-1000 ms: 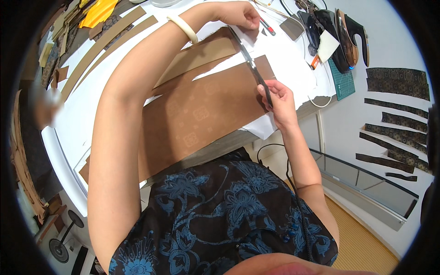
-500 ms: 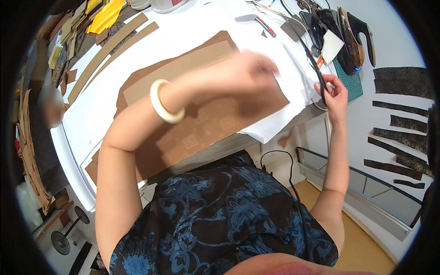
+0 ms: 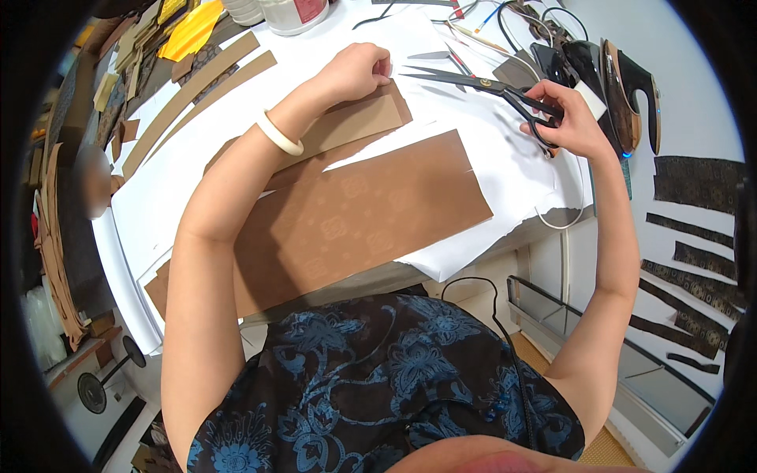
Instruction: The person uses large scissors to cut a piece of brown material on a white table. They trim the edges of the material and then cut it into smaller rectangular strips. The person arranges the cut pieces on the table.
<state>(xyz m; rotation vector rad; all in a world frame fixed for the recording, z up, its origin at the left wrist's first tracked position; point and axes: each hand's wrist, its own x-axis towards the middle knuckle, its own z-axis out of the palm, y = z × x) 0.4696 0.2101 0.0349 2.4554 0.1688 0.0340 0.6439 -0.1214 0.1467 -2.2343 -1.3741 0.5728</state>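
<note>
My left hand (image 3: 359, 72), a cream bangle on its wrist, is closed at the far right corner of a tan strip (image 3: 347, 130). Its fingertips are partly hidden but seem to pinch that corner. Brown material shows along the strip's edges. Nearer to me lies a large brown sheet (image 3: 410, 201) with a faint embossed pattern, partly under my left forearm. A white gap parts its right portion from the strip. In my right hand (image 3: 572, 118) is a pair of black scissors (image 3: 486, 83), fingers in the handles, blades slightly apart and pointing left above the table.
White paper (image 3: 505, 177) covers the table. A red-handled cutter (image 3: 457, 59), a white cable (image 3: 564, 225) and a dark iron-like appliance (image 3: 631, 98) are at the far right. Long tan strips (image 3: 193, 91) lie at the left, below a white container (image 3: 293, 14). Dark patterned strips (image 3: 698, 184) hang at right.
My left hand has moved away from me, from above the brown sheet to the tan strip's corner. The scissors have swung up to point left. A gap now shows between strip and sheet.
</note>
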